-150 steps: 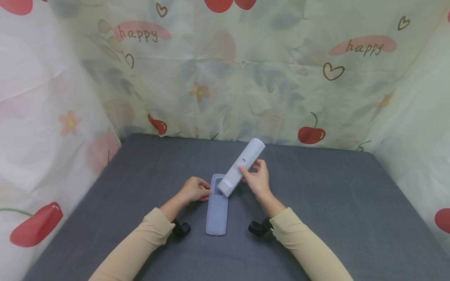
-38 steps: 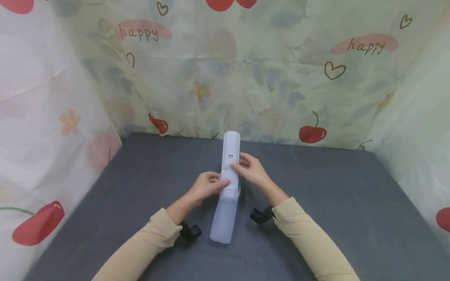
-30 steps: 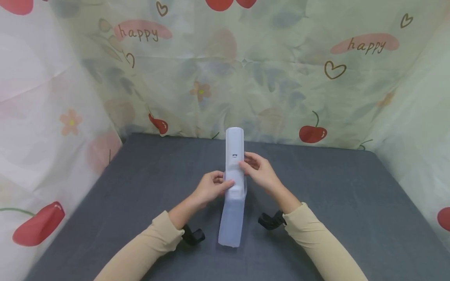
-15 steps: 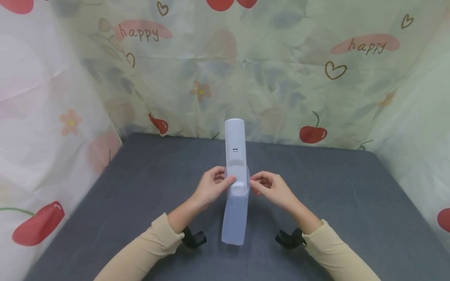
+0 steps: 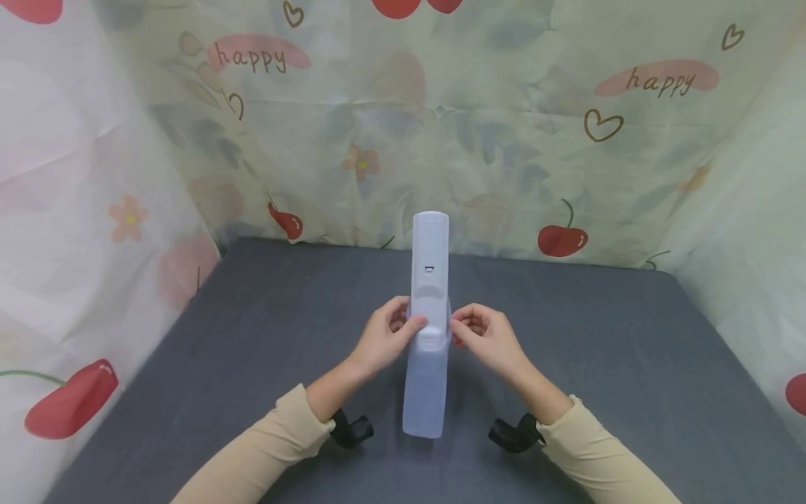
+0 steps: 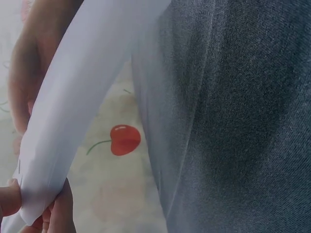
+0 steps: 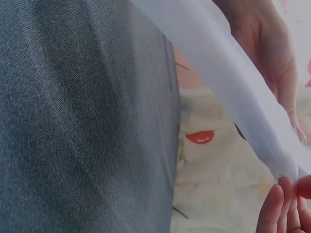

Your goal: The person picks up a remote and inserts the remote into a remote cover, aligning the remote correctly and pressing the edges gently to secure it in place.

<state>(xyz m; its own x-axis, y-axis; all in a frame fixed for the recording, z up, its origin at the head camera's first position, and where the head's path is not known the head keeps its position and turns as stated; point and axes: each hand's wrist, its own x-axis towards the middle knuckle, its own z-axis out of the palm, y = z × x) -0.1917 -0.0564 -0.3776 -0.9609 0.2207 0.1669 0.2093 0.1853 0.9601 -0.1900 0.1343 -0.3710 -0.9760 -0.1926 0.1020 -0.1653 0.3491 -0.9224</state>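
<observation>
A white remote control [image 5: 430,245] stands tilted up in the middle of the head view, back side showing. Its lower end sits inside the opening of a translucent silicone cover [image 5: 425,399], whose lower half hangs toward me. My left hand [image 5: 383,336] grips both, thumb on the remote's back and fingers at the cover's left side. With thumb and fingertips, my right hand [image 5: 494,339] pinches the cover's right edge. In the left wrist view the cover [image 6: 73,107] slants between the hands. The right wrist view shows my right fingers [image 7: 282,208] at the cover's edge.
A dark grey cloth-covered table [image 5: 302,294] lies beneath the hands. Printed curtains [image 5: 434,140] with cherries and flowers close off the back and both sides. A black wrist camera mount [image 5: 516,432] sits below the right wrist, and another [image 5: 352,428] below the left.
Since the earliest frame the cover was lifted off the table and the remote's lower end entered it. My right hand left the remote's side and moved down to the cover's edge.
</observation>
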